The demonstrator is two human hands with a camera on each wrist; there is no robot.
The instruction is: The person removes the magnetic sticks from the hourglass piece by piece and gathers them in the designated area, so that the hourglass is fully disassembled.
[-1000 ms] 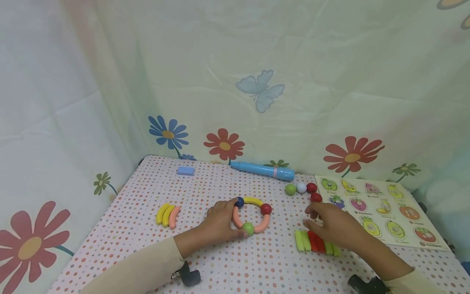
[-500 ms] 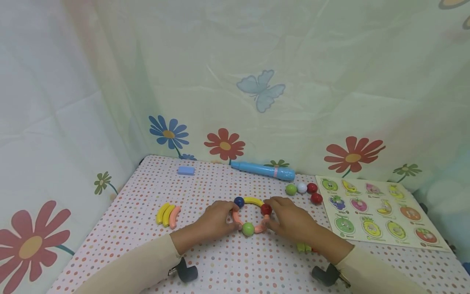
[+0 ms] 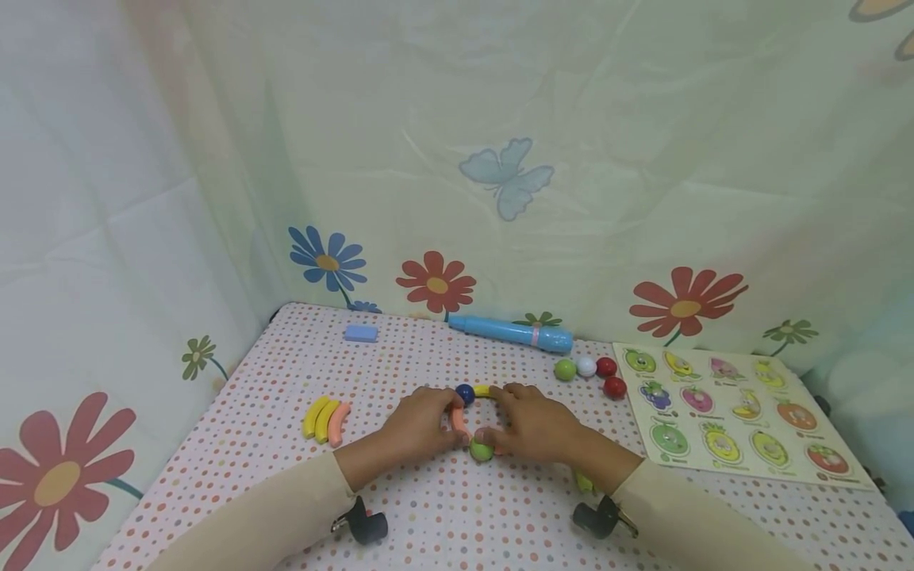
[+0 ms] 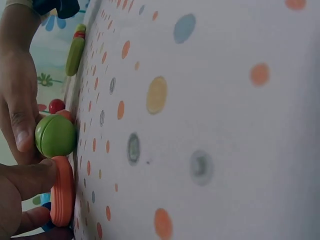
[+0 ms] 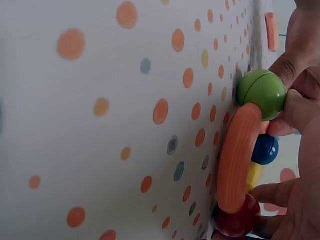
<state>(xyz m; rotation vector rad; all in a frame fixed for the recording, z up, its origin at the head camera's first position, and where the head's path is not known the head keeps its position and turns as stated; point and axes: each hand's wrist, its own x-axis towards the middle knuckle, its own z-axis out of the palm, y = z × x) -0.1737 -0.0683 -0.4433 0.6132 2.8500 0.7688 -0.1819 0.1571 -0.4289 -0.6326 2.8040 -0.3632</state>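
Note:
Between my hands on the dotted table lies a ring of curved sticks and balls. In the head view its blue ball [image 3: 466, 394], yellow curved stick [image 3: 483, 391] and green ball [image 3: 481, 450] show. My left hand [image 3: 421, 422] pinches the ring's left orange curved stick [image 4: 62, 192], thumb on the near end. My right hand [image 3: 539, 424] spans the ring's right side, thumb against the green ball and fingers at the red ball [image 5: 237, 217]. The right orange curved stick [image 5: 239, 160] joins those two balls; in the head view my right hand hides most of that side.
Two yellow curved sticks [image 3: 321, 418] and an orange one [image 3: 339, 424] lie at left. At the back are a light-blue block [image 3: 361, 333] and a blue tube [image 3: 510, 330]. Several loose balls [image 3: 585, 365] sit beside a fruit-picture board [image 3: 767, 424]. Green sticks [image 3: 584, 481] show under my right forearm.
My right hand has moved left from over the green and red sticks onto the ring's right side. My left thumb has shifted off the green ball onto the orange curved stick.

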